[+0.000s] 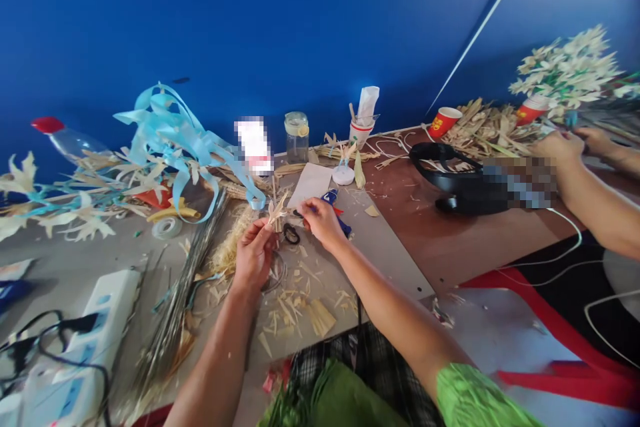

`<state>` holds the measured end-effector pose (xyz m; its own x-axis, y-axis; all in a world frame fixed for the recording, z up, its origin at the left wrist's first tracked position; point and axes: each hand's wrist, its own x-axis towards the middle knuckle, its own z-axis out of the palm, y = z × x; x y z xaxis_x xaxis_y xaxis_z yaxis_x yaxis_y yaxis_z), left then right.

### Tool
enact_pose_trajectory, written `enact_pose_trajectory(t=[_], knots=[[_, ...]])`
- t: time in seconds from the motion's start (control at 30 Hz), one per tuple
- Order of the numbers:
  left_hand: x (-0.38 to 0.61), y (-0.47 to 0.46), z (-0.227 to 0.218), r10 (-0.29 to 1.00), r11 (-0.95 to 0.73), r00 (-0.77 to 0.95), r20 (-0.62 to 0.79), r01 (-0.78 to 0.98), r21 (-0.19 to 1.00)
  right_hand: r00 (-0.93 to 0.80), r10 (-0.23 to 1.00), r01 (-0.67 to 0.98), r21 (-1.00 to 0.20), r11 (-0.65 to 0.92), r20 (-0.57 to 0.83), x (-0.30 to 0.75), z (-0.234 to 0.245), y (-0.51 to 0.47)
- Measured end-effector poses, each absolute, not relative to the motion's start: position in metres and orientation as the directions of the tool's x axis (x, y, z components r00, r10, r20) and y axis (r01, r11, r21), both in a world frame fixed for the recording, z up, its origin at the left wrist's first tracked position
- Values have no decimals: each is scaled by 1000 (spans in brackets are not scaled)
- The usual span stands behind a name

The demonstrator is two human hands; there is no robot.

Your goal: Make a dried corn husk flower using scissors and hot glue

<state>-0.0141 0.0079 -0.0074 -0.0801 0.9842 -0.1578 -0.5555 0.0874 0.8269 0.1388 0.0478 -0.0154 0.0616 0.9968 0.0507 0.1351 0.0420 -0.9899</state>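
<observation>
My left hand (254, 252) is closed around the base of a small pale husk flower (276, 213), its petals pointing up. To its right, my right hand (321, 219) is pinched, with a small dark tip at the fingers that I cannot make out. A black loop-shaped handle (291, 234) lies on the table just below and between the hands. Behind my right hand rests a blue tool with red parts (344, 223), partly hidden. Cut husk scraps (320, 318) are scattered on the table below the hands.
Thin wires (175, 307) and a white power strip (95, 340) lie at left, below light-blue ribbon (165, 127). At the back stand a glass jar (297, 140) and a paper cup (361, 132). A black headset-like object (445, 177) sits at right, beside a co-worker's hands (560, 150).
</observation>
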Motion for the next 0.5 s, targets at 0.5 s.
enact_pose_trajectory(t=[0.5], knots=[[-21,9,-10,998,8,-46,-43,-591,807,-184,982,973,-147,176,-39,112,12,16]])
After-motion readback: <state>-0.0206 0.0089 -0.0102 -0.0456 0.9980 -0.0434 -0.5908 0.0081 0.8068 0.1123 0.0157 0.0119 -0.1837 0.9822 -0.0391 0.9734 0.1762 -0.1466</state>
